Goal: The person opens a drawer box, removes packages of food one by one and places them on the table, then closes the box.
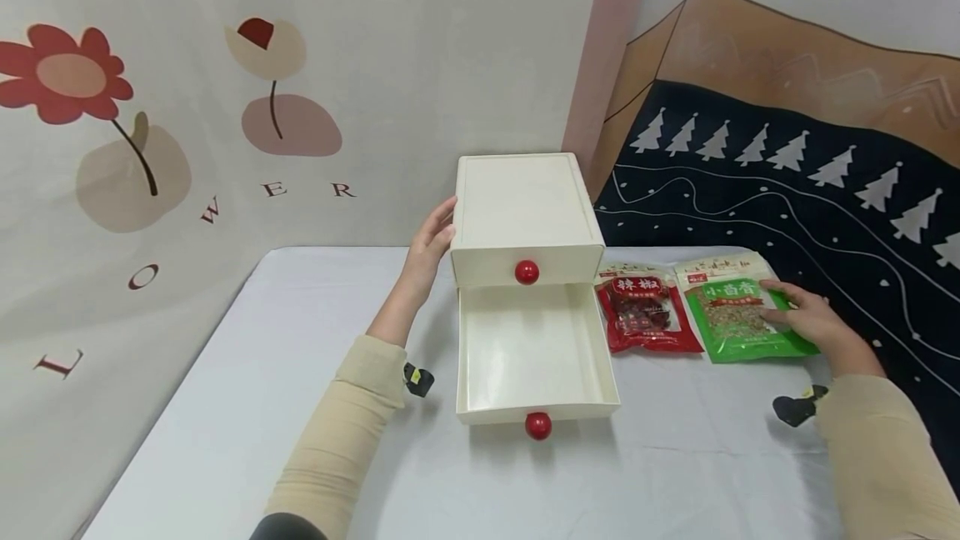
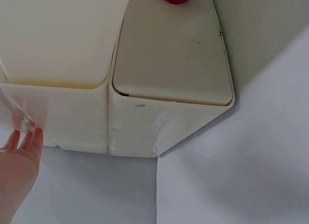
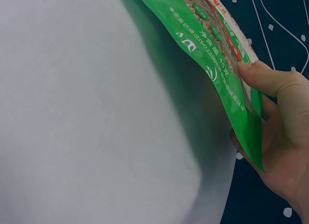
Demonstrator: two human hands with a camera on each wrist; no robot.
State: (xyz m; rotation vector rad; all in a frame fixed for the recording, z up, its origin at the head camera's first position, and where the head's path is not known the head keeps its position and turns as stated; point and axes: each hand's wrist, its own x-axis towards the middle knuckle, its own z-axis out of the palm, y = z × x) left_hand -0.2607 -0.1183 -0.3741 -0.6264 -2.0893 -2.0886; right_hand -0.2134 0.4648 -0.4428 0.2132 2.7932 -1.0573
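A cream two-drawer box (image 1: 525, 202) stands on the table with its lower drawer (image 1: 532, 348) pulled out and its upper one closed. Against the box's left side rest the extended fingers of my left hand (image 1: 427, 252), also seen touching the wall in the left wrist view. At the right, my right hand (image 1: 813, 319) pinches the edge of a green bag of fennel seeds (image 1: 738, 315), thumb on top and fingers beneath. In the right wrist view the near edge of that bag (image 3: 212, 64) stands off the cloth. A red bag of dried chilies (image 1: 648, 311) lies between it and the box.
Red round knobs sit on the upper drawer (image 1: 527, 272) and the lower one (image 1: 538, 426). White cloth (image 1: 660, 473) covers the table. A patterned curtain (image 1: 420, 48) hangs behind, and dark tree-print fabric (image 1: 825, 190) borders the right side.
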